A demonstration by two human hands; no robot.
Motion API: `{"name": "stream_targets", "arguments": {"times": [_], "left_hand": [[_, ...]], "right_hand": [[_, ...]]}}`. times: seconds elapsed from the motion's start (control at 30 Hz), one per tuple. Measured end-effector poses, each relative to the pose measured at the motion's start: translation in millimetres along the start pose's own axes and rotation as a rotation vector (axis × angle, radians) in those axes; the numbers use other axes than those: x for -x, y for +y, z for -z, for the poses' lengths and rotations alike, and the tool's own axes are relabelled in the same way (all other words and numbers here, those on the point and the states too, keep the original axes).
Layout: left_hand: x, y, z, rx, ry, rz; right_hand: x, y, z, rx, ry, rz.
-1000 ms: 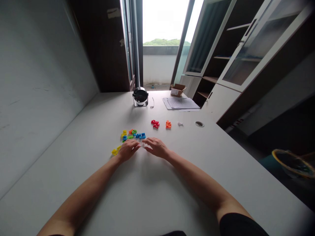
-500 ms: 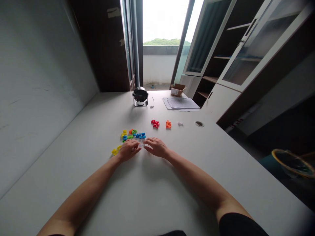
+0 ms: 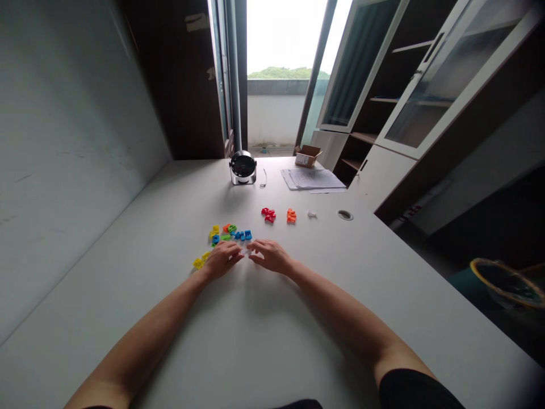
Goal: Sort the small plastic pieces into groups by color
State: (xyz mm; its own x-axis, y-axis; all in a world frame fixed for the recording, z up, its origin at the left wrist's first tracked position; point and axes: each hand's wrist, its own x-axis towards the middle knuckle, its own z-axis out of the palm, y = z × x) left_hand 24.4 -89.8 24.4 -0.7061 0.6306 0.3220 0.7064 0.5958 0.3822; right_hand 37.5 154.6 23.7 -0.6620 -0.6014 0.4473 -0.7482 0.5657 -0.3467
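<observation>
My left hand (image 3: 222, 260) and my right hand (image 3: 271, 255) rest close together on the white table (image 3: 272, 324), fingertips nearly meeting. Between them lies a small translucent piece (image 3: 246, 253), partly hidden by my fingers; I cannot tell whether either hand grips it. Just beyond my left hand is a cluster of small yellow, green and blue plastic pieces (image 3: 223, 233). A row of blue pieces (image 3: 242, 235) lies above the gap between my hands. Two yellow pieces (image 3: 200, 261) sit beside my left hand. Farther off are red pieces (image 3: 268, 214) and orange pieces (image 3: 291, 215).
A small white piece (image 3: 312, 214) and a cable grommet (image 3: 345, 215) lie to the right. Farther back stand a round black-and-silver desk fan (image 3: 243, 167), a cardboard box (image 3: 307, 156) and papers (image 3: 313, 179). A wall bounds the table's left side; a glass-door cabinet (image 3: 430, 74) stands right.
The fingers of my left hand have curled slightly. Nothing else has visibly moved.
</observation>
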Motion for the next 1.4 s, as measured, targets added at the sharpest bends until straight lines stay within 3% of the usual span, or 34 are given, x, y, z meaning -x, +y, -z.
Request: {"name": "stream_targets", "arguments": {"times": [0.3, 0.63, 0.73, 0.93, 1.03, 1.2, 1.4], "left_hand": [[0.0, -0.8, -2.3, 0.027, 0.014, 0.018], [-0.3, -0.7, -4.3, 0.054, 0.061, 0.056], [0.1, -1.3, -3.8, 0.070, 0.057, 0.059], [0.3, -0.9, -1.3, 0.083, 0.042, 0.075], [0.4, -0.4, -1.3, 0.088, 0.040, 0.075], [1.0, 0.8, -1.9, 0.083, 0.051, 0.075], [0.6, -0.1, -2.2, 0.053, 0.057, 0.068]], "right_hand": [[-0.4, -0.2, -0.6, -0.179, 0.041, -0.109], [5.4, 30.7, -7.2, -0.261, 0.148, -0.296], [7.7, 45.6, -1.2, -0.194, 0.226, -0.387], [27.4, 99.7, 34.3, 0.146, 0.537, -0.804], [45.0, 125.6, 50.4, 0.357, 0.565, -0.919], [62.0, 141.7, 54.6, 0.448, 0.442, -1.153], [59.2, 138.1, 51.7, 0.449, 0.554, -1.131]]}}
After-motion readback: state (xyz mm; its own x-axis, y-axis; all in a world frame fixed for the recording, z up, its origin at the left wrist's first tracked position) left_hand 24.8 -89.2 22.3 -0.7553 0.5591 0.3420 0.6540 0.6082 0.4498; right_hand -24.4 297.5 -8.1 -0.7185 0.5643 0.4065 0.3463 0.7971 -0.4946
